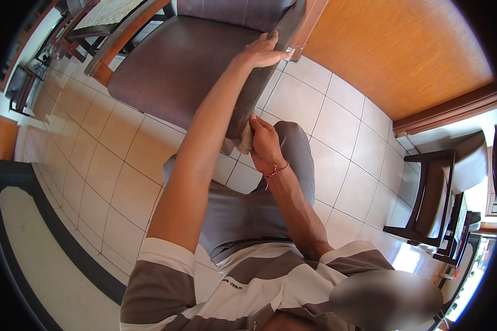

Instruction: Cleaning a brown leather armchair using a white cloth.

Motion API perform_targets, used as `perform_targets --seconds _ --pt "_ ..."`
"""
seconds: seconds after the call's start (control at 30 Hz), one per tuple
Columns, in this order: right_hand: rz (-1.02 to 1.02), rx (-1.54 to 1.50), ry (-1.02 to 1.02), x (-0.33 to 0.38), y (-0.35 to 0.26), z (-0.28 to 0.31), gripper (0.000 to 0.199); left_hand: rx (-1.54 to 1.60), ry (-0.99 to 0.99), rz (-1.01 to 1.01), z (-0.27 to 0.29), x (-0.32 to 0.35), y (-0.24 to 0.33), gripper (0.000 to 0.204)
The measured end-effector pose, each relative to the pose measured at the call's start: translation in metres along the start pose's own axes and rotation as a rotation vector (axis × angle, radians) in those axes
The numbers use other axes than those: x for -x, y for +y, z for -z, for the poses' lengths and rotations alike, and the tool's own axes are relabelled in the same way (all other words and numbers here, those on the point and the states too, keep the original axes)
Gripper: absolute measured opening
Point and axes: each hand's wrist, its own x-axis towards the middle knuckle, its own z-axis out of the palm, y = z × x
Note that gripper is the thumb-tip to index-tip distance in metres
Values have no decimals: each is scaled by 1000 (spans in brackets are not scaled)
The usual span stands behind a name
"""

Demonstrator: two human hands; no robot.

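A padded chair with a brown seat stands in front of me, its dark wooden armrest slanting toward me. Over the far part of that armrest lies my left hand, thumb on the outer side and fingers across the top, gripping it. At the armrest's near end, my right hand is closed on a crumpled beige cloth. It presses the cloth against the outer side of the wood. The right palm hides part of the cloth.
A wooden panel rises beyond the chair at right. Another dark-framed chair stands on the right over the tiled floor. At lower left is a dark-edged piece with a pale panel. A table shows at upper left.
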Motion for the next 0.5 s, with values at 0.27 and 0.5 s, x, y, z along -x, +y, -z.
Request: perform_targets --seconds 0.27,0.5 --pt "306 -202 181 -54 -43 3 31 160 -149 -44 23 97 -18 91" --pt "970 1095 113 -143 -106 13 26 -205 103 80 -1 170 9 81"
